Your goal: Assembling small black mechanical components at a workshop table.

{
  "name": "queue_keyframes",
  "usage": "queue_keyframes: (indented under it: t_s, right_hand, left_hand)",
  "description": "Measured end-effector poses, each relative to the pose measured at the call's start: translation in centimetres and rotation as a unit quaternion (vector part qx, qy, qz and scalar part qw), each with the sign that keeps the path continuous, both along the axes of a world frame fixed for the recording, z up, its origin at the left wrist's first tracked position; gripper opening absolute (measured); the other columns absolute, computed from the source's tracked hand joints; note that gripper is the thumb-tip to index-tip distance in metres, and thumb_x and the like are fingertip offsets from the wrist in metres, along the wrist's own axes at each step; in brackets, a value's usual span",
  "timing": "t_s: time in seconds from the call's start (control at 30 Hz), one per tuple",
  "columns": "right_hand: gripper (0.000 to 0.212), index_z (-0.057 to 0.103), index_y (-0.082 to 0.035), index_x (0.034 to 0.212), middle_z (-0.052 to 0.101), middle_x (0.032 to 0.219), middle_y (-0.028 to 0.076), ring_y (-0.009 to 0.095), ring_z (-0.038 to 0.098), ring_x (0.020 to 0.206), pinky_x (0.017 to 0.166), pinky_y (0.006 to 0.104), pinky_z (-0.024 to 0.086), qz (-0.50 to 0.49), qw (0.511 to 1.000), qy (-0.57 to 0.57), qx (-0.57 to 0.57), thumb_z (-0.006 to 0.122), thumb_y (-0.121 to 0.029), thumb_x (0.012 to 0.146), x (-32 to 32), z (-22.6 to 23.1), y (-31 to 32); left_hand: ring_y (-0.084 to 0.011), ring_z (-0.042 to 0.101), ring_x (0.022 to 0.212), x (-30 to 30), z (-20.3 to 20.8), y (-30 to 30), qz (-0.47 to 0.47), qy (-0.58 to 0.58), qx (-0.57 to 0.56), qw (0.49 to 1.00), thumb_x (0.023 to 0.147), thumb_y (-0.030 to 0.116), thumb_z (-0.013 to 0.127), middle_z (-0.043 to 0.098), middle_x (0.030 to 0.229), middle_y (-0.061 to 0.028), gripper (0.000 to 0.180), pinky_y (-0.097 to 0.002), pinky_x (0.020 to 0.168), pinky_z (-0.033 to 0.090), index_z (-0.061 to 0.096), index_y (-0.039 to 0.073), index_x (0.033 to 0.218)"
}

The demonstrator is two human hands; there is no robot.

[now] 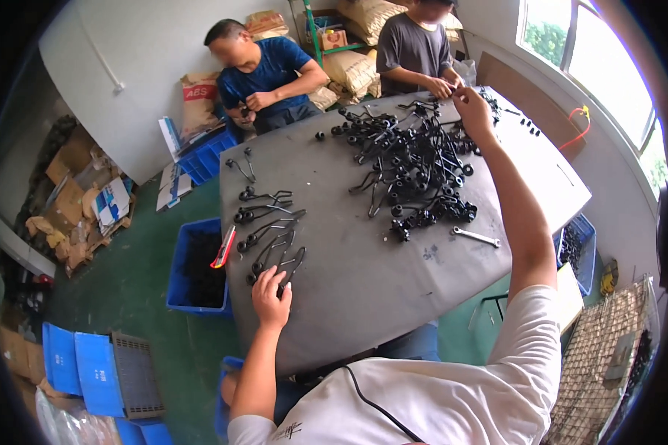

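My left hand (271,300) rests low on the left side of the grey-covered table (341,304), fingers curled around a black bent rod (298,262) with a round end. Beyond it, several similar rods (263,215) lie in a column along the left edge. My right arm stretches over the table to the far right, where my right hand (475,113) has its fingertips pinched together; what they hold is too small to make out. Beside that arm spreads a tangled pile of black rods and round joint pieces (416,159). A co-worker's hands (441,87) are close to my right fingertips.
A red utility knife (223,247) lies at the left edge, a wrench (476,236) near the pile. Blue crates (172,276) of black parts stand left and right (591,259). Two people, in a blue shirt (274,70) and a grey shirt (416,52), are at the far side.
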State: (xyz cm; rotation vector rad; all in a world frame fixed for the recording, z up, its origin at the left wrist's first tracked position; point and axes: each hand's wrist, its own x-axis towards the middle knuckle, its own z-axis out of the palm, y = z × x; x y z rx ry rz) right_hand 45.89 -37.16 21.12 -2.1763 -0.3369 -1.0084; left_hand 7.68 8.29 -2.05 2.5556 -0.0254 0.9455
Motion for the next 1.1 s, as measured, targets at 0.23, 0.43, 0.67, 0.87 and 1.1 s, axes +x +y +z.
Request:
queue_keyframes:
  t_s: [0.23, 0.43, 0.67, 0.87, 1.1]
  right_hand:
    - [0.026, 0.072, -0.011, 0.108, 0.071, 0.086, 0.010, 0.020, 0.069, 0.078, 0.073, 0.0327, 0.053, -0.011, 0.998, -0.059, -0.018, 0.070, -0.030, 0.091, -5.2, 8.9, -3.6]
    - [0.039, 0.065, -0.008, 0.120, 0.053, 0.086, -0.001, 0.009, 0.047, 0.076, 0.070, 0.0247, 0.040, 0.011, 0.999, 0.023, 0.025, 0.061, -0.038, 0.096, -14.7, 17.3, -9.6]
    - [0.033, 0.068, -0.006, 0.114, 0.042, 0.072, -0.008, 0.002, 0.036, 0.063, 0.055, 0.0216, 0.025, -0.088, 0.989, 0.093, 0.074, 0.065, -0.033, 0.095, -30.6, 16.9, -16.4]
    - [0.022, 0.066, -0.013, 0.114, 0.055, 0.088, -0.007, 0.003, 0.048, 0.075, 0.062, 0.0207, 0.038, -0.014, 0.976, 0.126, 0.177, 0.064, -0.028, 0.097, -42.9, 8.0, -22.8]
    - [0.016, 0.067, -0.006, 0.100, 0.052, 0.076, -0.007, 0.003, 0.047, 0.071, 0.060, 0.0223, 0.038, -0.113, 0.926, 0.221, 0.285, 0.071, -0.021, 0.094, -53.2, -1.3, -23.1]
  left_hand:
    - [-0.0340, 0.060, 0.116, -0.3, 0.2, -0.3, -0.012, -0.018, -0.024, 0.999, 0.083, 0.010, 0.069, 0.066, 0.122, -0.0121, 0.024, -0.0462, 0.101, 0.045, 0.069, 0.007, 0.107]
    - [-0.0350, 0.061, 0.114, -0.8, 0.4, 0.4, -0.013, -0.020, -0.020, 1.000, 0.087, 0.008, 0.063, 0.067, 0.120, -0.0139, 0.018, -0.0458, 0.102, 0.045, 0.069, 0.004, 0.102]
    - [-0.0350, 0.060, 0.114, 0.2, -0.4, 0.5, -0.019, -0.029, -0.006, 0.999, 0.086, 0.007, 0.063, 0.067, 0.120, -0.0131, 0.019, -0.0469, 0.100, 0.046, 0.070, 0.004, 0.104]
    - [-0.0349, 0.063, 0.108, 1.3, -1.9, 1.8, -0.072, -0.082, 0.042, 0.993, 0.093, 0.011, 0.060, 0.069, 0.116, -0.0165, 0.019, -0.0469, 0.097, 0.049, 0.073, 0.002, 0.103]
    - [-0.0342, 0.061, 0.117, 0.4, 0.1, 0.8, 0.006, -0.084, 0.170, 0.982, 0.091, 0.004, 0.059, 0.065, 0.125, -0.0155, 0.029, -0.0471, 0.103, 0.047, 0.062, 0.001, 0.120]
